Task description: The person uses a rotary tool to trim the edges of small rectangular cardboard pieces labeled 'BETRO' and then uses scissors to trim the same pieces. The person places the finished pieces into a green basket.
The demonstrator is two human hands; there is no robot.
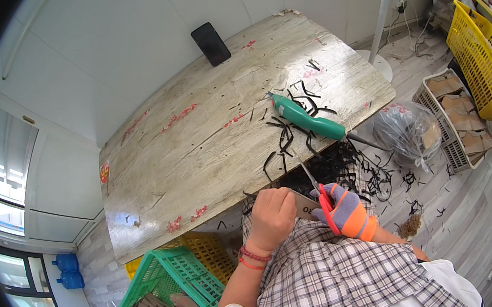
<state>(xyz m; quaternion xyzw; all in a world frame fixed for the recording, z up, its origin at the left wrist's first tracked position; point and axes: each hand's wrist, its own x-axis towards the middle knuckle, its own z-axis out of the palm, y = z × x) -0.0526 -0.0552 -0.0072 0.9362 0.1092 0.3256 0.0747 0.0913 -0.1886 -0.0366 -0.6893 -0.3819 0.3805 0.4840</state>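
My left hand (271,217), bare with red bracelets at the wrist, is closed on a flat grey-brown piece (305,204) with printing on it, just off the table's front edge. Its fingers hide much of the piece. My right hand (353,212) wears a grey and orange glove and grips red-handled scissors (327,210). The blades point up toward the table edge, beside the piece. Ahead on the wooden table (178,156) lies a green corded hand tool (308,118) among black strip offcuts (284,138).
More black scraps (379,176) cover my lap and the floor. A green basket (181,274) of similar pieces stands at left. To the right are a clear plastic bag (408,132), a white crate (450,126) of tan pieces, a yellow crate (483,66) and a fan (383,17). A black phone (211,45) leans against the wall.
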